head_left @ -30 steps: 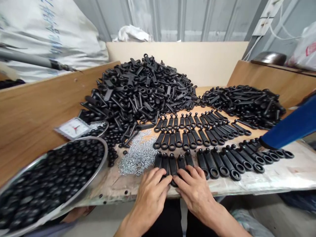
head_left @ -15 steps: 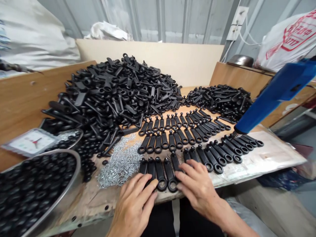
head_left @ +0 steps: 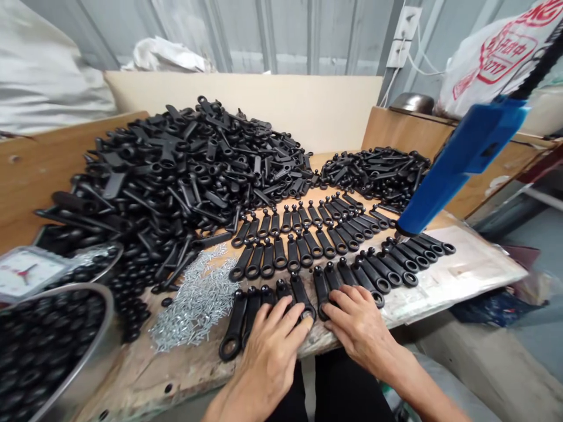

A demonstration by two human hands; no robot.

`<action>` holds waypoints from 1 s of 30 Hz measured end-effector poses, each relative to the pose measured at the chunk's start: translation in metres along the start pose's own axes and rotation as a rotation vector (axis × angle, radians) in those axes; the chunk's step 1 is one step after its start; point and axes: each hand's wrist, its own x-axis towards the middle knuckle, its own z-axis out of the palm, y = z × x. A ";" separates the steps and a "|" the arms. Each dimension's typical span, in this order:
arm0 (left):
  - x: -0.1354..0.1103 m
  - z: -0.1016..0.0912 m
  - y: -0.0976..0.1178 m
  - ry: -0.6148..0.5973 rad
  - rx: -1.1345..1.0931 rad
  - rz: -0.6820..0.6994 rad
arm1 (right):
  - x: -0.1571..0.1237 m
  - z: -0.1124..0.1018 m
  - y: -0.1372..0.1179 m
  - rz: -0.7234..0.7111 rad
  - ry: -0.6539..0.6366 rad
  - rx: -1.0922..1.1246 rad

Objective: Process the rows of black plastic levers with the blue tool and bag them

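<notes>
My left hand (head_left: 272, 354) lies palm down with fingers spread over the left part of the front row of black plastic crank handles. Its fingertips rest on the ring ends of a few handles, such as a black handle (head_left: 299, 288) beside the gap in the row. My right hand (head_left: 363, 325) lies across that gap, fingers stretched over the lower ends of the neighbouring handles, touching one handle (head_left: 321, 284). At the row's left end, another handle (head_left: 235, 322) lies uncovered. Each handle has a ring at the near end and a small ball-like knob at the far end.
Small silvery screws (head_left: 193, 310) lie left of the rows. A blue electric screwdriver (head_left: 453, 158) hangs tip down at the right. Behind are a large heap of black handles (head_left: 189, 164) and a smaller heap (head_left: 373, 170). A metal bowl (head_left: 109, 313) holds round black knobs.
My left hand has moved right along the front row, uncovering handles at its left end. My right hand stays on the handles. The whole view has shifted slightly.
</notes>
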 end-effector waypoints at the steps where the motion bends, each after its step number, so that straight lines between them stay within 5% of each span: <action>1: 0.001 0.001 0.001 -0.018 -0.011 0.012 | -0.001 -0.001 0.001 -0.012 0.007 0.016; 8: 0.012 0.001 0.013 -0.027 -0.118 0.040 | -0.004 -0.002 0.006 -0.114 0.044 0.098; 21: 0.017 0.001 0.015 0.012 -0.143 0.033 | 0.002 0.003 0.008 -0.100 -0.095 0.099; 26: 0.017 0.001 0.012 0.029 -0.090 0.054 | 0.001 -0.016 0.012 -0.093 -0.110 0.087; 30: 0.017 -0.001 0.010 0.005 -0.047 0.068 | -0.008 -0.034 0.028 0.003 0.024 -0.046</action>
